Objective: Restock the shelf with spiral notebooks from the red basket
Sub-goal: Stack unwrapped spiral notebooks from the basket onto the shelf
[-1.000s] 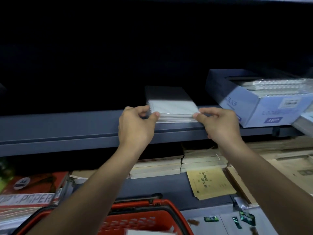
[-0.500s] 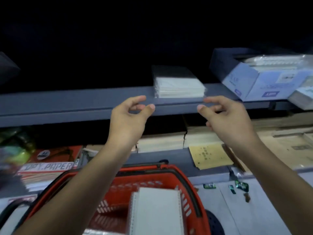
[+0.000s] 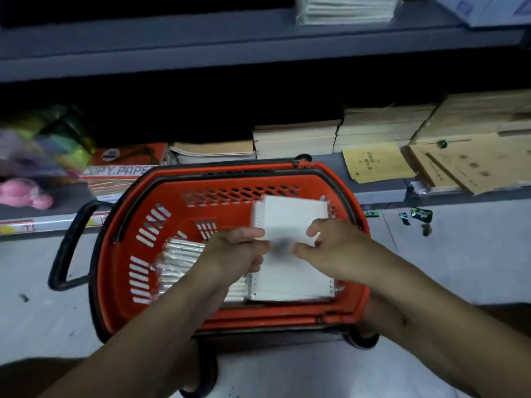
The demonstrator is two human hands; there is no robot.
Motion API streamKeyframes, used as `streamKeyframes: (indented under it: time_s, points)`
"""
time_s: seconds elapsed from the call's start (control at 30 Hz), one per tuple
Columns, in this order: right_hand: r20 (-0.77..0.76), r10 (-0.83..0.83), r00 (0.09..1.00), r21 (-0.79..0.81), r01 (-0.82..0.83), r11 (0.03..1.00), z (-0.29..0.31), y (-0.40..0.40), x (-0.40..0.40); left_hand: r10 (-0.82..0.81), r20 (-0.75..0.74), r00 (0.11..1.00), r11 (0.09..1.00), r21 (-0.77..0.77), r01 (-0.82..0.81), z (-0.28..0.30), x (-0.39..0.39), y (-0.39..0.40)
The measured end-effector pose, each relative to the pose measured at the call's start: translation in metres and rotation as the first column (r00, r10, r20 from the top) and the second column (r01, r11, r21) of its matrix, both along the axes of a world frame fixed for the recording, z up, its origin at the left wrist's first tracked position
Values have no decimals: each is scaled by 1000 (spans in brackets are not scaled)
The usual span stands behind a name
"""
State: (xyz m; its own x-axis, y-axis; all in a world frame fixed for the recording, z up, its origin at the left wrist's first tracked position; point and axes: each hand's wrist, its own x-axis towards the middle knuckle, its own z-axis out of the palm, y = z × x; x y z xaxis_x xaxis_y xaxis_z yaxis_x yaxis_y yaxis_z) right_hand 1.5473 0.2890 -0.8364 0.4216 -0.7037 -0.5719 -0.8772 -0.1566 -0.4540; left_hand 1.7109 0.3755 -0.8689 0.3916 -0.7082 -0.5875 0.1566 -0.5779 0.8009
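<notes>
Both hands are down in the red basket point(image 3: 349, 196), which stands on the floor in front of the shelves. The left hand point(image 3: 235, 251) pinches the left edge of a white spiral notebook point(image 3: 287, 219) between thumb and fingers, and the right hand point(image 3: 333, 248) holds its right side with curled fingers, although the motion blur makes the exact contact hard to read. Under it lies a stack of notebooks point(image 3: 290, 285) on the right side of the basket, and more wrapped packs point(image 3: 178, 259) lie on the left side. The pile already on the shelf point(image 3: 344, 8) sits high at the top of the view, on the upper shelf point(image 3: 201, 38). I think the main risk is that the grip on two thin edges slips, or takes a second notebook with it, because the covers look smooth. The wire spiral could also catch on the basket rim or on the handle point(image 3: 69, 245) during the lift. Above the basket there is free room, but the front edge of the upper shelf stands out, so the notebook must pass in front of it before going in beside the pile.
</notes>
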Motion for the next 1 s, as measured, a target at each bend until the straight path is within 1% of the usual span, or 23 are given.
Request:
streamKeyframes:
  time_s: [0.03, 0.07, 0.13, 0.2, 0.3, 0.4, 0.47, 0.5, 0.57, 0.63, 0.73, 0.77, 0.83, 0.9, 0.93, 1.0]
  points:
    - [-67, 12, 998, -13, -13, 1000, -6, 0, 0, 3, -1, 1000, 1000, 16, -3, -5, 0, -1]
    - [-120, 22, 993, -14, -24, 1000, -12, -1, 1, 14, 40, 999, 999, 37, -16, -12, 1, -3]
    - [-171, 21, 985, 20, -17, 1000, -23, -1, 1, 3, 164, 986, 997, 77, -16, -26, 3, -3]
    - [-172, -3, 985, 62, 14, 998, -34, 3, 5, -71, 233, 970, 990, 135, 40, -36, 0, 2]
    - [-126, -77, 989, 91, 89, 992, -50, 8, 9, -181, 289, 940, 973, 193, 128, -43, -7, 8]
    - [-136, -155, 978, 87, 168, 982, -51, 4, 12, -290, 419, 861, 949, 246, 200, -43, -11, 11]
    - [-152, -202, 968, 74, 215, 974, -49, 0, 10, -321, 445, 836, 941, 249, 229, -43, -13, 13]
    - [-143, -229, 963, 91, 243, 966, -50, -2, 9, -332, 430, 840, 937, 250, 242, -41, -14, 14]
    - [-78, -276, 958, 151, 285, 946, -55, -4, 6, -334, 392, 857, 934, 263, 243, -37, -15, 14]
    - [-11, -361, 933, 171, 357, 918, -65, -4, 2, -271, 340, 901, 950, 243, 194, -36, -14, 14]
    - [75, -466, 882, 211, 443, 872, -59, 0, -1, -149, 196, 969, 969, 226, 104, -31, -8, 13]
    - [115, -509, 853, 242, 473, 847, -55, 1, -1, -101, 159, 982, 974, 218, 65, -28, -5, 13]
    - [197, -619, 760, 327, 545, 772, -48, 2, -4, 13, 105, 994, 988, 150, -29, -20, 1, 12]
    - [272, -704, 656, 381, 599, 705, -42, -1, -3, 117, -43, 992, 992, 40, -116, -6, 7, 11]
    - [299, -719, 628, 390, 607, 692, -36, -1, -2, 151, -123, 981, 988, -11, -153, 3, 10, 11]
    - [378, -712, 591, 405, 586, 702, -18, -4, 0, 187, -224, 956, 971, -106, -215, 20, 17, 11]
